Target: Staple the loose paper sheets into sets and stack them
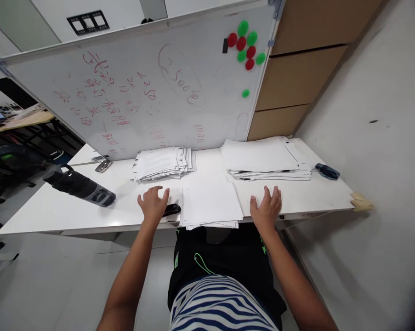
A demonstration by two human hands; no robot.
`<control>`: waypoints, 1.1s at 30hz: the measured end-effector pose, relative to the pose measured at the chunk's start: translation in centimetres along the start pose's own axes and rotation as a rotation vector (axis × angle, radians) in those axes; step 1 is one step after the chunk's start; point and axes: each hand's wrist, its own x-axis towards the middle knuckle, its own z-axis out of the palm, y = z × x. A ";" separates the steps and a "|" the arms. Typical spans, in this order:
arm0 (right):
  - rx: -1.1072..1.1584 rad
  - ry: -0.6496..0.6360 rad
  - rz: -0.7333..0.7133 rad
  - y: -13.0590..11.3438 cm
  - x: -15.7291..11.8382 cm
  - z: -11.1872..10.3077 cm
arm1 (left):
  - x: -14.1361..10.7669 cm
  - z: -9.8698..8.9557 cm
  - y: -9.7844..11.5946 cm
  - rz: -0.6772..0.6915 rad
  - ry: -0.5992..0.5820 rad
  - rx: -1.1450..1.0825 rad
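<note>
A stack of white paper (210, 202) lies at the front edge of the white desk, between my two hands. My left hand (153, 202) rests to its left with the fingers apart and holds nothing. Beside that hand is a black stapler-like object (172, 210), partly hidden by it. My right hand (267, 205) is on the desk to the right of the stack, fingers spread, with nothing in it. Behind the middle stack are two more piles: a left paper pile (161, 163) with uneven edges and a wider right paper pile (262, 155).
A dark bottle (81, 186) stands at the left, and a grey mouse-shaped object (103, 166) lies behind it. At the right is a dark blue object (327, 171). A whiteboard (131, 69) with red writing and magnets backs the desk (72, 216). Cardboard boxes (297, 78) stand behind.
</note>
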 end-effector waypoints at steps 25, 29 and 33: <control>-0.100 -0.047 0.042 0.3 0.4 1.0 | 16.8 5.7 -0.8 -0.006 -0.251 0.176; -0.113 -0.037 0.045 0.2 0.5 1.0 | 17.2 5.5 -1.0 -0.022 -0.201 0.149; -0.136 -0.029 0.029 0.2 0.5 1.0 | 17.9 4.9 -2.0 -0.057 -0.205 0.049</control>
